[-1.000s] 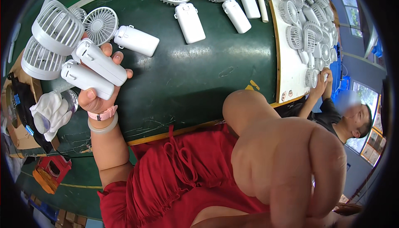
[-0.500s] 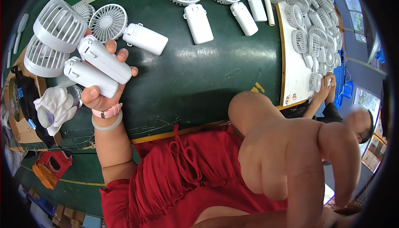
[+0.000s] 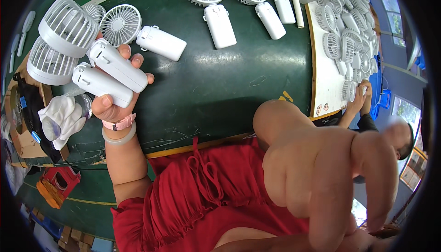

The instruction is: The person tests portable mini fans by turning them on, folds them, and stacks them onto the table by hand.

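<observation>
Over the green table (image 3: pixel 206 96), at left, holds two white fans (image 3: pixel 118 65) in the curled fingers of the left hand (image 3: pixel 120 110), risks dropping one through too crowded a grasp, and has the right hand (image 3: pixel 317 174) bent near the camera, cannot tell around what.

- Passage: across the middle of the green worktop (image 3: pixel 225 80)
- Far obstacle: row of handheld fans (image 3: pixel 270 21)
- Left obstacle: left hand (image 3: pixel 121 112) gripping two fans (image 3: pixel 120 66)
- Right obstacle: fan-laden white board (image 3: pixel 324 80)
</observation>
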### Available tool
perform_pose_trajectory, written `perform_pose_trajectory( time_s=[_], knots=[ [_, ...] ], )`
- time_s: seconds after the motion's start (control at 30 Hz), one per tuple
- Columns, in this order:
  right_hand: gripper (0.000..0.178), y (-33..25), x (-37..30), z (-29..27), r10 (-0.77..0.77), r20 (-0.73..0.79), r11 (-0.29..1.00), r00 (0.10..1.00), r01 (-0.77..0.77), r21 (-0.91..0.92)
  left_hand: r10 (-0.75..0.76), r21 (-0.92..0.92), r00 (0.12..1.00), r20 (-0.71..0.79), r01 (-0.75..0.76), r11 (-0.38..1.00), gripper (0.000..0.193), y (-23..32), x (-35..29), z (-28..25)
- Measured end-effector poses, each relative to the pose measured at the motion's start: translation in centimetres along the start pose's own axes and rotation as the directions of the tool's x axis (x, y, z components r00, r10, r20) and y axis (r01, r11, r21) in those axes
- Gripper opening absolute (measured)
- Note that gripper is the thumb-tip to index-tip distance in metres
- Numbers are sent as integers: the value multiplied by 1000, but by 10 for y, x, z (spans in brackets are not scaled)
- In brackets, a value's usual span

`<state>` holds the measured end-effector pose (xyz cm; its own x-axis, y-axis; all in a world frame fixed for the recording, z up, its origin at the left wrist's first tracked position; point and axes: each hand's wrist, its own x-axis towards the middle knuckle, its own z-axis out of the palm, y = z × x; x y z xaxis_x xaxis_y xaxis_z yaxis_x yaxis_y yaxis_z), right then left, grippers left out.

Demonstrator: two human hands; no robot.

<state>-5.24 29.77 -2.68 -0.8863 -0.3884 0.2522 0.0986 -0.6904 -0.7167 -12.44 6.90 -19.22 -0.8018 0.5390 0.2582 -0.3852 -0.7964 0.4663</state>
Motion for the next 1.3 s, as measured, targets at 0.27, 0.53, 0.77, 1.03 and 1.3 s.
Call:
perform_pose_trajectory(
  time_s=[0.27,0.53,0.77,1.03,1.3],
  knots=[
    [18,94,56,-91,-312,-297,600,902,-55,-798,34,155,989,-142,-12,988,96,3,-6,11],
    [57,144,48,-103,-5,-188,-398,982,-175,-900,71,313,990,-121,-30,949,95,2,-9,3],
    [51,141,50,-127,330,-142,939,933,-340,-53,73,446,978,-193,21,895,101,2,-8,9],
    [50,147,54,-142,290,53,867,956,-286,409,88,494,970,-228,38,869,96,0,-9,3],
    [54,148,55,-140,267,144,818,953,-303,489,83,476,969,-231,38,879,90,1,-8,2]
  ],
)
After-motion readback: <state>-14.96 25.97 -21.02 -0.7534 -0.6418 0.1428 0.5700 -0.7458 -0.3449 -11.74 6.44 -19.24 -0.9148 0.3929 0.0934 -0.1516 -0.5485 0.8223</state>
